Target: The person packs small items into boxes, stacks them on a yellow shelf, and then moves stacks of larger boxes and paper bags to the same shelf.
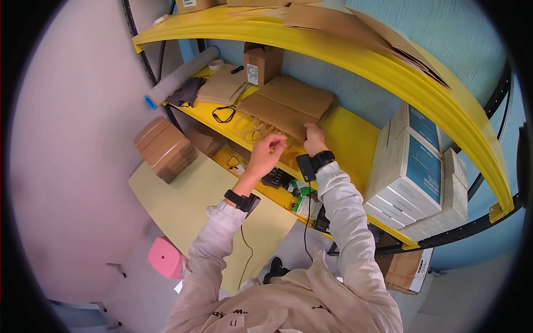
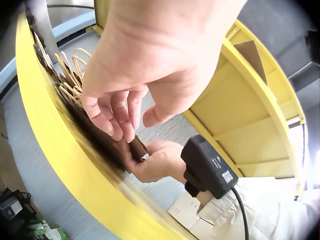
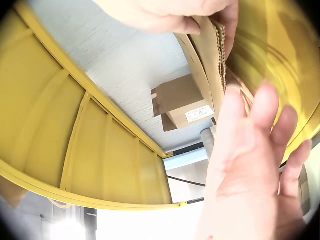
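Observation:
My right hand (image 1: pixel 315 139) grips the near right corner of a flattened brown cardboard sheet (image 1: pixel 288 100) on the middle shelf. In the right wrist view, the thumb and fingers are on either side of the corrugated edge of the cardboard (image 3: pixel 220 55). Close by on the left is my left hand (image 1: pixel 265 156), its fingers loosely bent and holding nothing. The left wrist view has its fingertips (image 2: pixel 129 135) right by the cardboard's edge, beside the right hand. Twisted paper cord handles (image 2: pixel 70 75) stick out along the shelf front, left of these fingers.
White boxes with blue panels (image 1: pixel 425 166) stack up at the shelf's right end. A small carton (image 1: pixel 262 65), brown paper bags (image 1: pixel 222 83) and a grey roll (image 1: pixel 183 77) are farther left. The yellow upper shelf (image 1: pixel 266 28) overhangs. Taped cardboard (image 1: pixel 165 149) sits on a table (image 1: pixel 214 205).

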Demonstrator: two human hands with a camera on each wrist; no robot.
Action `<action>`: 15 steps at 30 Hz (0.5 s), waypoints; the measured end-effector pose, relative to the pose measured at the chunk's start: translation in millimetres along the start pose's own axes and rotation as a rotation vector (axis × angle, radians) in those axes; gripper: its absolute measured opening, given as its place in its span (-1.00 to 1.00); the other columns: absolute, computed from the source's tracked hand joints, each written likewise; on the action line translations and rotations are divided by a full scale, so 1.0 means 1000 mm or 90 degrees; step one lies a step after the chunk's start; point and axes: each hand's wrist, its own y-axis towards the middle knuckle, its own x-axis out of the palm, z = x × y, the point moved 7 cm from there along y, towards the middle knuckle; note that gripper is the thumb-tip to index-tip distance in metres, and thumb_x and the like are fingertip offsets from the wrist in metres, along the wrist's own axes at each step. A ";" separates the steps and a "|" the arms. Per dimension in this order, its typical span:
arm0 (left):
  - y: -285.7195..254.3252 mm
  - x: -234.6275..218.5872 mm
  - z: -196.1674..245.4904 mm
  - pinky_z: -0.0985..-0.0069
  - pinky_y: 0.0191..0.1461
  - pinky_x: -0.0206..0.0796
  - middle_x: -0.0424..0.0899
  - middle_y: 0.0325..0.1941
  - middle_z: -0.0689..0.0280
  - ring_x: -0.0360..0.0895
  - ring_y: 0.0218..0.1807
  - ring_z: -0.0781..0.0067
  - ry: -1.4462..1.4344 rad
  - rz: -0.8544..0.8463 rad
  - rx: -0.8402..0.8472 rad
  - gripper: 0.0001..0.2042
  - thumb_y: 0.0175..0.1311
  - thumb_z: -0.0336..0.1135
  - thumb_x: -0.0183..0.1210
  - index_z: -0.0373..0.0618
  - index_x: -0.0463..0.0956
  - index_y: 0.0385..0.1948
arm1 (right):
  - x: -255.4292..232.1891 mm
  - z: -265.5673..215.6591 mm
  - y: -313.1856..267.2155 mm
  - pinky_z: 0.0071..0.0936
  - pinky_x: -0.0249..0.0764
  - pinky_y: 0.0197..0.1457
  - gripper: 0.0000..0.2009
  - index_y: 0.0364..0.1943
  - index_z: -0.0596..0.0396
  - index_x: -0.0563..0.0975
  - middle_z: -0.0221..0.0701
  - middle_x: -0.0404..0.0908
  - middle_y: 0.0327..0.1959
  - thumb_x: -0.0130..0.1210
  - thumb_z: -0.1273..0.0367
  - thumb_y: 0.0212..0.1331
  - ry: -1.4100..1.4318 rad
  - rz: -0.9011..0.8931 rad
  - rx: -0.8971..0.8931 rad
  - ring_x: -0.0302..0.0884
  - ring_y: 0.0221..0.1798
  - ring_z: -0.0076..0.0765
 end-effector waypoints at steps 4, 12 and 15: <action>-0.002 -0.026 0.002 0.51 -0.16 0.62 0.84 -0.23 0.17 0.80 -0.27 0.44 -0.061 0.064 -0.052 -0.81 0.57 -0.38 0.20 -0.23 0.65 0.06 | -0.014 0.003 0.003 -0.24 0.61 0.17 -0.74 0.11 0.25 0.63 -0.20 0.74 0.13 0.22 0.43 0.42 0.029 -0.002 0.002 0.68 0.10 -0.13; -0.037 -0.087 0.035 0.65 -0.60 0.18 0.78 -0.28 0.28 0.49 -0.63 0.65 -0.254 0.202 -0.230 -0.81 0.60 -0.34 0.14 -0.14 0.65 0.08 | -0.056 -0.025 -0.082 -0.24 0.73 0.17 -0.74 0.13 0.31 0.56 -0.19 0.70 0.12 0.16 0.50 0.43 0.101 -0.112 -0.031 0.71 0.12 -0.15; -0.044 -0.117 0.021 0.66 -0.56 0.21 0.78 -0.26 0.30 0.48 -0.62 0.67 -0.257 0.243 -0.234 -0.81 0.61 -0.32 0.15 -0.14 0.65 0.07 | -0.075 -0.021 -0.095 -0.22 0.74 0.20 -0.74 0.13 0.33 0.55 -0.18 0.70 0.10 0.16 0.52 0.42 0.146 -0.142 -0.025 0.71 0.15 -0.15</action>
